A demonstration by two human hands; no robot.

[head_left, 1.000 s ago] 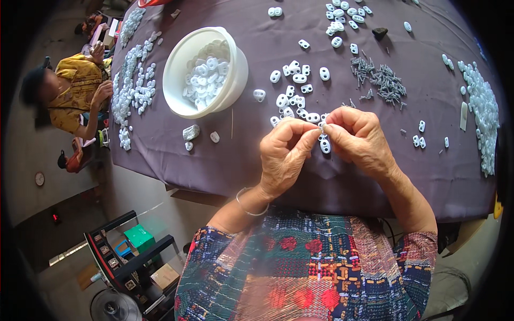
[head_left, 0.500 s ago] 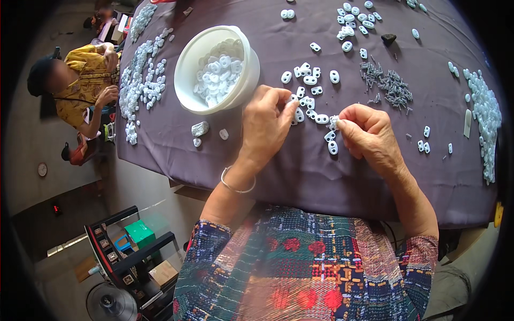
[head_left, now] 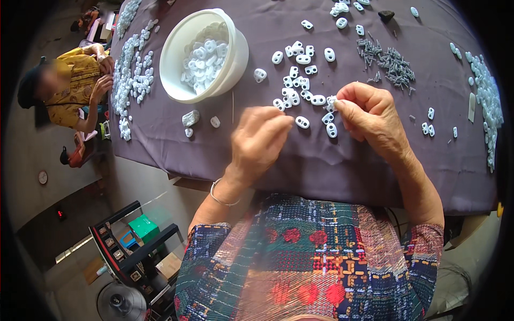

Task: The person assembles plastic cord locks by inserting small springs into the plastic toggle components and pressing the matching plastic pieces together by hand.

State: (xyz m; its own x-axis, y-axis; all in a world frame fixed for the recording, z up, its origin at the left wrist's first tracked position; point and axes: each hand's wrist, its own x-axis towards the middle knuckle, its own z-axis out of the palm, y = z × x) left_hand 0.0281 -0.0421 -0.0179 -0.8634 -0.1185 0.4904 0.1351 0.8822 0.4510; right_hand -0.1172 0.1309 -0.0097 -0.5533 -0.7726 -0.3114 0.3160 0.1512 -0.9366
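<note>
My right hand (head_left: 375,115) pinches a small white plastic piece (head_left: 332,101) between thumb and forefinger; the fingers partly cover it. Just below that hand lie a few white two-hole oval plastic pieces (head_left: 332,130). My left hand (head_left: 259,139), slightly blurred, hovers over the cloth with its fingers curled together; anything inside them is hidden. Beside its fingertips rests a single white two-hole piece (head_left: 302,122). Between and beyond my hands spreads a loose cluster of similar pieces (head_left: 294,72). Farther right is a heap of small grey screws or pins (head_left: 395,67).
A white round tub (head_left: 241,59) of white pieces stands left of centre on the dark tablecloth (head_left: 214,147). Near it lies a grey stone-like lump (head_left: 190,118). More white pieces line the left side (head_left: 126,80) and right edge (head_left: 484,101). Across the left side sits another person (head_left: 80,75).
My left hand has drawn back toward me from the cluster, its fingers curling in. The right hand keeps its pinch. The whole view has shifted slightly.
</note>
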